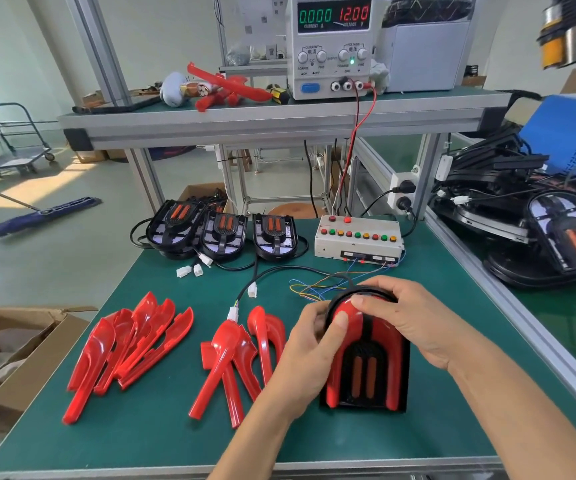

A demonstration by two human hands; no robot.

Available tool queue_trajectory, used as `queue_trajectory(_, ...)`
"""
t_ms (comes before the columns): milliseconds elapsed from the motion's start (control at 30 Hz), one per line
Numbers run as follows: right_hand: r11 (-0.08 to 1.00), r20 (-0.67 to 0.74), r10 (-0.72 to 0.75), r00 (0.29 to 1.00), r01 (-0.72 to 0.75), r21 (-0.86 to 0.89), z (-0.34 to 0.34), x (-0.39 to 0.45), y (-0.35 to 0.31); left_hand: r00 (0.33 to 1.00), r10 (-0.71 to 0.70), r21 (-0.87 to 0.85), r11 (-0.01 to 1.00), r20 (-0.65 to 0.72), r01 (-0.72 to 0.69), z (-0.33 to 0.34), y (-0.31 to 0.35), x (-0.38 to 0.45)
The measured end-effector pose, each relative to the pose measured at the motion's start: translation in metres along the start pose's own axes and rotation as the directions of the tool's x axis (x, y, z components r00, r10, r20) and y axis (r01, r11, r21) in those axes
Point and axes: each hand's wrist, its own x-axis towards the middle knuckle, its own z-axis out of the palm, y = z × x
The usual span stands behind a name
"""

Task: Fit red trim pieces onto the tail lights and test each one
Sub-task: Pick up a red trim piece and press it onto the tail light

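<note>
Bench: green mat (162,427), shelf above carries the power supply (331,46)
Tail light: (366,368) flat on the mat, near edge right of centre, red trim piece (347,317) seated on it
Left hand: (314,344) curled round the light's left rim, thumb pressing the trim
Right hand: (397,313) curled over the rounded top, clamping it
Risk 1: uneven thumb pressure likely leaves one trim leg unclipped, or cracks it
Risk 2: loose connector (252,290) unplugged, so no test yet
Risk 3: tester's thin wires (309,289) lie beside the hands, easy to snag
Readable: supply shows 0.000 CURRENT A, 12.00 VOLTAGE V; knobs marked COARSE, FINE
Test box: (357,239) button labels too small to read
</note>
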Motion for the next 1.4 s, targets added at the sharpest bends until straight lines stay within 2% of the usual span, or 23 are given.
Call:
queue_trajectory(133, 0.999, 0.034, -0.002, 0.999, 0.001, 0.051, -0.007, 0.002, 0.004, 0.999, -0.033, 0.130, 0.991, 0.023, 0.030, -0.008, -0.007, -0.007)
queue_trajectory(267, 0.991, 0.023, -0.076, 0.997, 0.078, -0.112, -0.007, 0.004, 0.005, 0.999, -0.025, 0.173, 0.985, 0.025, 0.021, -0.008, -0.005, -0.009)
queue_trajectory(367, 0.983, -0.021, -0.110, 0.994, 0.106, -0.153, -0.003, 0.006, 0.006, 0.999, -0.013, 0.197, 0.980, 0.030, 0.007, -0.009, -0.004, -0.008)
queue_trajectory(600, 0.967, -0.065, -0.160, 0.985, 0.143, -0.211, -0.001, 0.010, 0.010, 0.995, 0.078, 0.326, 0.944, -0.058, -0.055, -0.004, -0.005, -0.006)
queue_trajectory(733, 0.973, -0.079, -0.135, 0.988, 0.117, -0.201, -0.004, 0.014, 0.015, 0.999, 0.010, 0.273, 0.962, -0.042, 0.002, -0.004, -0.003, -0.005)
queue_trajectory(900, 0.999, -0.074, -0.027, 0.997, 0.030, 0.045, -0.012, 0.014, 0.020, 0.991, -0.107, 0.075, 0.992, 0.084, 0.101, -0.007, 0.001, -0.010)
queue_trajectory(1067, 0.986, -0.075, 0.031, 0.997, -0.018, 0.164, -0.015, 0.014, 0.018, 0.984, -0.142, 0.063, 0.989, 0.104, 0.136, -0.005, 0.002, -0.012)
queue_trajectory(1167, 0.991, -0.077, 0.000, 0.997, 0.011, 0.135, -0.015, 0.013, 0.014, 0.992, -0.114, 0.029, 0.993, 0.060, 0.113, -0.001, 0.005, -0.011)
queue_trajectory(1300, 0.997, -0.083, -0.031, 0.996, 0.025, -0.077, -0.015, 0.012, 0.009, 0.997, -0.081, 0.041, 0.996, 0.009, 0.081, 0.003, 0.005, -0.011)
queue_trajectory(1400, 0.994, -0.134, -0.039, 0.990, 0.024, -0.109, -0.013, 0.013, 0.008, 0.995, -0.097, -0.007, 0.995, 0.014, 0.097, 0.005, 0.005, -0.013)
